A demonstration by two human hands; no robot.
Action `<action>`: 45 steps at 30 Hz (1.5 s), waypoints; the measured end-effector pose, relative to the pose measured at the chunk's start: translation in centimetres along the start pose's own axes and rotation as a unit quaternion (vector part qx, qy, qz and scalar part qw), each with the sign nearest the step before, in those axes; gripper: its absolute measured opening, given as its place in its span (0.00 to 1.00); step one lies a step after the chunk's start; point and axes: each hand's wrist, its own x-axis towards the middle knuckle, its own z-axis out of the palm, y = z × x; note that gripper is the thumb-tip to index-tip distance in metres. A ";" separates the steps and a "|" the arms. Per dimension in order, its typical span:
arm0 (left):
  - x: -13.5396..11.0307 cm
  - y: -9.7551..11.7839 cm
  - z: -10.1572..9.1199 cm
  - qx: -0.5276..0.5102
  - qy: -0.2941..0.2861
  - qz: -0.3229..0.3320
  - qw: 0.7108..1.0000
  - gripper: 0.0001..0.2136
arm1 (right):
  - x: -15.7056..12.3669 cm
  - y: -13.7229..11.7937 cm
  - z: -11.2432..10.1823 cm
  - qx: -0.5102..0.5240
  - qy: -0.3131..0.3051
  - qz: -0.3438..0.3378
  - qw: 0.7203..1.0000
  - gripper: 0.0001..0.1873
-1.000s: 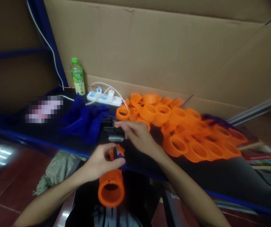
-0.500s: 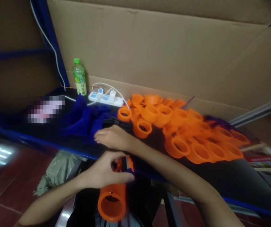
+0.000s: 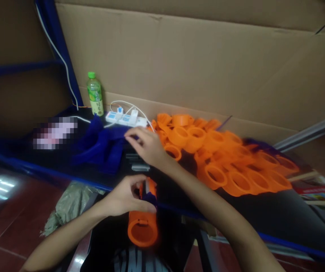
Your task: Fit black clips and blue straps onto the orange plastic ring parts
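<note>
Left hand [image 3: 125,198], at the lower centre of the frame, is closed around an orange tube part [image 3: 142,232], whose round opening is directed to the viewer at the bottom; a dark blue strap-like piece [image 3: 150,197] is under the thumb. To the right and higher, the right hand [image 3: 148,147] has thumb and forefinger with a narrow gap; I cannot tell if something small is between them. Around the hands, from left to right, a blue cloth [image 3: 102,151] lies in the left-centre of the frame, with a green-capped bottle [image 3: 95,96] upright behind it. Next comes a white power strip [image 3: 125,119] with plugs. Below the right hand, thin dark and silvery strips [image 3: 140,167] lie on the black table [image 3: 253,207]. Many orange ring-shaped parts [image 3: 239,182] are piled at the right-centre.
</note>
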 end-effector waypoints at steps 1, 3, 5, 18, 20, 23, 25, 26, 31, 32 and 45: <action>0.1 0.0 -0.1 -0.011 0.017 0.011 1.000 0.18 | 0.0 0.0 -0.7 0.033 0.038 0.035 0.998 0.09; 0.1 0.1 -0.3 -0.050 0.068 0.041 0.996 0.18 | -0.6 -0.3 -2.5 0.109 0.099 0.110 0.983 0.15; 0.1 0.2 -0.5 -0.088 0.126 0.075 0.985 0.18 | -2.0 -1.1 -4.6 0.176 0.118 0.166 0.963 0.25; 0.9 -0.4 0.0 -0.127 0.270 0.171 0.939 0.21 | -13.3 -3.6 -5.9 0.445 0.079 0.448 0.771 0.12; 0.9 -0.4 0.1 -0.122 0.278 0.186 0.935 0.20 | -13.6 -3.4 -5.9 0.470 0.087 0.464 0.746 0.14; 0.9 -0.4 0.1 -0.110 0.288 0.209 0.928 0.18 | -13.9 -3.5 -5.9 0.518 0.090 0.475 0.706 0.16; 1.0 -0.4 0.1 -0.103 0.290 0.218 0.926 0.17 | -14.1 -3.7 -5.8 0.546 0.083 0.475 0.685 0.16; 1.0 -0.4 0.1 -0.101 0.291 0.222 0.925 0.17 | -14.2 -3.8 -5.7 0.558 0.078 0.473 0.677 0.16; 1.1 -0.7 0.0 -0.098 0.310 0.223 0.919 0.14 | -14.7 -3.7 -5.3 0.603 0.068 0.460 0.648 0.16; 1.1 -0.8 -0.1 -0.095 0.315 0.220 0.918 0.14 | -14.7 -3.6 -5.3 0.607 0.068 0.462 0.643 0.17; 1.2 -0.7 0.0 -0.069 0.297 0.225 0.925 0.20 | -15.1 -3.4 -4.7 0.614 0.080 0.483 0.619 0.19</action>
